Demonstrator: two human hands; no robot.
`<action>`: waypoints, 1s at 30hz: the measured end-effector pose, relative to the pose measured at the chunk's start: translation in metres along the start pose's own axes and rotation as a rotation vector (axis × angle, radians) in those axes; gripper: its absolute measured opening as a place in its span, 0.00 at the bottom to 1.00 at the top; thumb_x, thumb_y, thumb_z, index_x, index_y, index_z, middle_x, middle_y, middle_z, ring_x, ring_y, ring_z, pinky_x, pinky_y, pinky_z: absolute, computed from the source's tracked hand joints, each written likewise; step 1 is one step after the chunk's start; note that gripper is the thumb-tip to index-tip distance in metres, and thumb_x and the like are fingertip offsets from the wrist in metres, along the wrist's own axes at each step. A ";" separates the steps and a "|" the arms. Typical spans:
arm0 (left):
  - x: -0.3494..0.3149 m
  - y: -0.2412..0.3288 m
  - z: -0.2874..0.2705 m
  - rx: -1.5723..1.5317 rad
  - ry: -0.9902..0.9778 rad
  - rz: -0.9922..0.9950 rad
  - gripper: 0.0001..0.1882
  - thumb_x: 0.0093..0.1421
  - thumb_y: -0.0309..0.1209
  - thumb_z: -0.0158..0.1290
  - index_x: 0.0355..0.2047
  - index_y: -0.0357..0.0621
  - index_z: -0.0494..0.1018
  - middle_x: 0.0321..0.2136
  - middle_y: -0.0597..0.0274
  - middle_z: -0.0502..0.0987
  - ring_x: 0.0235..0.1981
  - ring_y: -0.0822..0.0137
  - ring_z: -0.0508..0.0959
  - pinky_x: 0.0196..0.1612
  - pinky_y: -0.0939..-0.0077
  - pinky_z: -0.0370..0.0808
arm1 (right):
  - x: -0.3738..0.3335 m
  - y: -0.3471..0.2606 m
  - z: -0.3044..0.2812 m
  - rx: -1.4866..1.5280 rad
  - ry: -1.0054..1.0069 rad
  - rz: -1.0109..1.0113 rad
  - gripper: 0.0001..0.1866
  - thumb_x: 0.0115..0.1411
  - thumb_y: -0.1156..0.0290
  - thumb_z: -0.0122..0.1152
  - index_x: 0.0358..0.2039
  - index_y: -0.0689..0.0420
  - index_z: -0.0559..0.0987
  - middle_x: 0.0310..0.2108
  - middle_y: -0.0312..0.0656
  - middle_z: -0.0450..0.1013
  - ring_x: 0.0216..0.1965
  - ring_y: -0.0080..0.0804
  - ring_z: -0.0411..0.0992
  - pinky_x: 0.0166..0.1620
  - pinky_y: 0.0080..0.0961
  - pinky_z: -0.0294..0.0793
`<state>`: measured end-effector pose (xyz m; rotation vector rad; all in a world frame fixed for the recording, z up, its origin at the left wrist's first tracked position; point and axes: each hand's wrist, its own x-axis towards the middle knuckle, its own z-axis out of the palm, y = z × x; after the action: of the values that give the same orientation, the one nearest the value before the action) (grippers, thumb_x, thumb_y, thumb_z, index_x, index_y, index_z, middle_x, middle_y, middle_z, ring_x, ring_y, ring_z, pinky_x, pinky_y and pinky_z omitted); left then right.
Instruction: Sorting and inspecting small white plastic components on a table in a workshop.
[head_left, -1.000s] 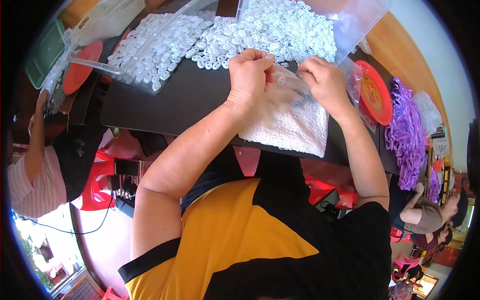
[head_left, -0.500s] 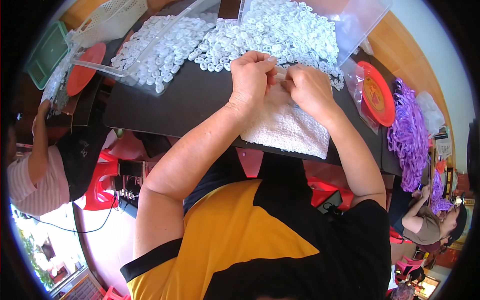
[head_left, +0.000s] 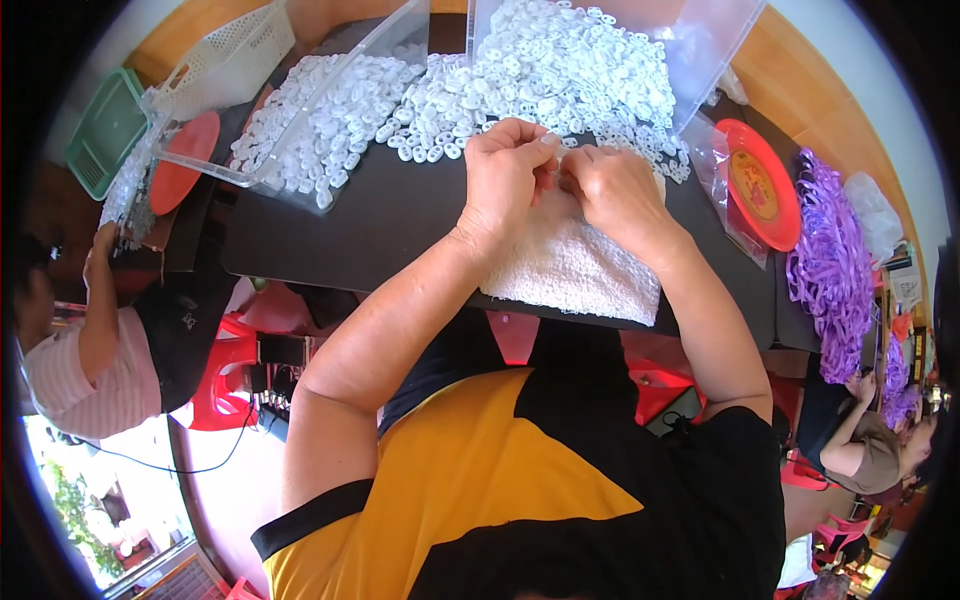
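My left hand point(head_left: 503, 185) and my right hand point(head_left: 618, 198) are raised over the near edge of the dark table, fingertips almost meeting. Both are closed in a pinch, thumbs against fingers. Whatever they pinch is too small and too covered by the fingers to name. Under them lies a white terry towel point(head_left: 578, 275). Just beyond the fingers spreads a heap of small white oval plastic pieces with holes point(head_left: 540, 85).
A clear plastic bin point(head_left: 385, 45) lies to the left with more white pieces point(head_left: 315, 125). Red plates point(head_left: 765, 185) and purple ribbons point(head_left: 825, 260) are at the right. One person sits left point(head_left: 95, 370), another right point(head_left: 860, 445). A white basket point(head_left: 225, 65) stands far left.
The whole view has shifted a little. My fingertips have drawn closer together, and the pale bit that showed between them is now mostly covered.
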<state>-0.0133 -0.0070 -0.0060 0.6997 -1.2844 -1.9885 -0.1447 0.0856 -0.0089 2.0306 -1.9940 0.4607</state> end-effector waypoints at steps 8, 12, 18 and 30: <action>-0.004 0.001 0.003 0.033 -0.005 -0.009 0.05 0.58 0.26 0.55 0.31 0.36 0.73 0.20 0.65 0.74 0.16 0.77 0.69 0.19 0.83 0.62 | -0.006 0.008 -0.010 0.555 0.025 0.303 0.06 0.53 0.73 0.60 0.27 0.62 0.75 0.25 0.43 0.74 0.27 0.35 0.74 0.30 0.33 0.70; -0.003 0.000 0.004 0.056 -0.031 0.013 0.05 0.58 0.26 0.55 0.31 0.36 0.73 0.20 0.65 0.73 0.16 0.77 0.69 0.19 0.83 0.61 | -0.003 0.018 -0.022 1.225 -0.009 0.606 0.07 0.59 0.70 0.60 0.31 0.61 0.77 0.25 0.33 0.73 0.28 0.21 0.71 0.33 0.18 0.68; -0.007 0.002 0.007 0.098 -0.063 0.045 0.05 0.59 0.25 0.54 0.29 0.36 0.73 0.18 0.68 0.71 0.17 0.79 0.67 0.19 0.85 0.63 | -0.001 0.012 -0.030 1.367 0.027 0.684 0.07 0.60 0.69 0.59 0.32 0.60 0.78 0.25 0.35 0.73 0.27 0.24 0.72 0.34 0.19 0.69; -0.007 -0.002 0.005 0.182 -0.080 0.054 0.06 0.59 0.28 0.54 0.30 0.37 0.74 0.19 0.67 0.73 0.16 0.78 0.68 0.19 0.84 0.62 | 0.000 0.001 -0.031 1.300 0.094 0.650 0.08 0.57 0.69 0.61 0.32 0.61 0.78 0.25 0.35 0.73 0.27 0.22 0.71 0.34 0.18 0.68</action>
<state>-0.0129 0.0016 -0.0056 0.6683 -1.5304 -1.8889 -0.1475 0.0980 0.0199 1.5733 -2.5183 2.4150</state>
